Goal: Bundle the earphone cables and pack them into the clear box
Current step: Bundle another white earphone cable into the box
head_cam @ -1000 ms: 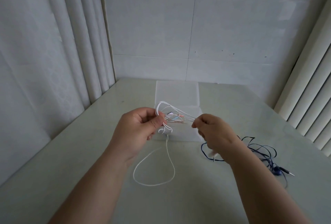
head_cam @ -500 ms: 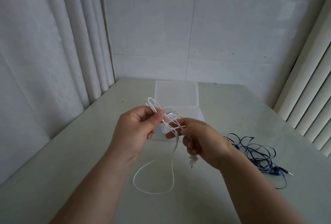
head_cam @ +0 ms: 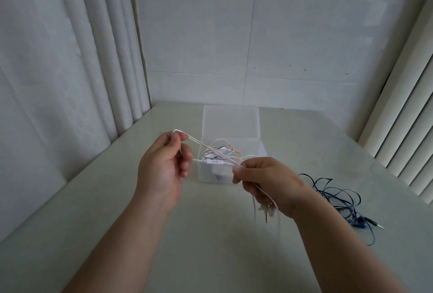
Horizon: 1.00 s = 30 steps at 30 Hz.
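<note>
white cable [head_cam: 203, 145]: up in the air, off the table, pulled into a long skinny loop of several strands between the two hands. It hangs right in front of and over the near edge of the clear box, so it's not packed yet.

left hand [head_cam: 164, 166]: pinches the far-left bend of the loop between thumb and forefinger, other fingers curled in. From my feed it looks like a second strand comes out lower down by the middle finger.

remote [head_cam: 214, 162]: the little inline bit, sitting on that lower strand between the hands.

right hand [head_cam: 269, 182]: thumb and forefinger pinch the other end of the loop together, and the rest of the fingers are curled around the tail.

plug [head_cam: 267, 218]: dangles under the right palm, a bit blurry.

clear box [head_cam: 232, 123]: open top, standing on the table just behind the hands. There are already some cables in it, one with an orange-pink bit.

blue cable [head_cam: 337, 195]: loose tangle lying on the table to the right of the right wrist, with its plug pointing right.

table [head_cam: 210, 250]: pale and glossy.

around it: curtain [head_cam: 70, 58] on the left, tiled wall [head_cam: 293, 34] at the back, slats [head_cam: 410, 133] on the right.
</note>
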Available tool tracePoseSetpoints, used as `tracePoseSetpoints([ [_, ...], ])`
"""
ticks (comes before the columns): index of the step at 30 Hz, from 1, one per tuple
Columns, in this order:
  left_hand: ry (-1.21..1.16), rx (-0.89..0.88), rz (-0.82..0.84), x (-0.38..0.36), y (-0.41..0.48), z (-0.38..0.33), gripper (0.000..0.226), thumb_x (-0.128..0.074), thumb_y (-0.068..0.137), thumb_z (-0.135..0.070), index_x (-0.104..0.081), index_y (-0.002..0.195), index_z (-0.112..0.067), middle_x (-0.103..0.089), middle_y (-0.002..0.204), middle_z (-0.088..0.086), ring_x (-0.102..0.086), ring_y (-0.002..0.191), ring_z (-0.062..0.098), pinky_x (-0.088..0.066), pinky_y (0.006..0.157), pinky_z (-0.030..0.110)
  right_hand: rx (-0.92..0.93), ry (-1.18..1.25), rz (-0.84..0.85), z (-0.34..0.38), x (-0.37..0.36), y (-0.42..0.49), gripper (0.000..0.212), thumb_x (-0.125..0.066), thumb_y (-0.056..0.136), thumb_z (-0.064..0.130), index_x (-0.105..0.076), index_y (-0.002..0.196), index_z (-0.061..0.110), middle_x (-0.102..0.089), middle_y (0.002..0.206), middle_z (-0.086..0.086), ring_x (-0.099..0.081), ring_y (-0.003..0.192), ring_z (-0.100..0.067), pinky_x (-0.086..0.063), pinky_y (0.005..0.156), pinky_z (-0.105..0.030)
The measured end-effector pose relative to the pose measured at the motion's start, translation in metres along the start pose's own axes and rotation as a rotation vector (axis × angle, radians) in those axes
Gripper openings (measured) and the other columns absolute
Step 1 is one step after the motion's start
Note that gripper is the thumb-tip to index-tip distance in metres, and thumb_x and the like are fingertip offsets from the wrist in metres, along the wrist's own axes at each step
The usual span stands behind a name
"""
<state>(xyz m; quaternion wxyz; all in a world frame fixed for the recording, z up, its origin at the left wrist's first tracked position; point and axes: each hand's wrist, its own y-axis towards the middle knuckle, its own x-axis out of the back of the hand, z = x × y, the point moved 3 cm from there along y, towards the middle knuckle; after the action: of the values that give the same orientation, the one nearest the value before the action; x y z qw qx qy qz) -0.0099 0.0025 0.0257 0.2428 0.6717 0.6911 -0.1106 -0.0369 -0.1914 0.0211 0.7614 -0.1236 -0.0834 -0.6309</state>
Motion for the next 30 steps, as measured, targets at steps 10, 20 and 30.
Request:
tracePoseSetpoints([
  [10, -0.168, 0.029, -0.059, 0.01, 0.008, 0.005, 0.031, -0.037, 0.101, -0.023, -0.054, 0.074, -0.021, -0.058, 0.066, -0.004, -0.054, 0.065, 0.012, -0.036, 0.065, 0.029, 0.023, -0.212, 0.093, 0.005, 0.004, -0.008, 0.014, -0.064, 0.09, 0.021, -0.069, 0.078, 0.016, -0.063, 0.064, 0.003, -0.037, 0.04, -0.009, -0.032, 0.041, -0.02],
  [20, -0.116, 0.115, -0.012, 0.012, 0.012, 0.008, 0.029, -0.044, 0.097, -0.018, -0.056, 0.071, -0.013, -0.032, 0.055, -0.004, -0.022, 0.039, 0.007, -0.019, 0.041, 0.02, -0.025, -0.538, 0.098, 0.001, 0.01, -0.007, 0.02, -0.067, 0.086, 0.032, -0.068, 0.075, 0.015, -0.064, 0.058, 0.007, -0.041, 0.044, -0.004, -0.035, 0.046, -0.017],
  [30, -0.031, 0.153, 0.047, 0.014, 0.015, 0.01, 0.023, -0.052, 0.093, -0.012, -0.055, 0.071, -0.009, -0.042, 0.068, 0.003, -0.035, 0.053, 0.01, -0.032, 0.044, 0.02, -0.055, -0.688, -0.151, 0.001, 0.025, 0.0, 0.042, -0.055, 0.092, 0.048, -0.061, 0.063, 0.018, -0.05, 0.047, 0.005, -0.044, 0.042, -0.011, -0.036, 0.051, -0.025],
])
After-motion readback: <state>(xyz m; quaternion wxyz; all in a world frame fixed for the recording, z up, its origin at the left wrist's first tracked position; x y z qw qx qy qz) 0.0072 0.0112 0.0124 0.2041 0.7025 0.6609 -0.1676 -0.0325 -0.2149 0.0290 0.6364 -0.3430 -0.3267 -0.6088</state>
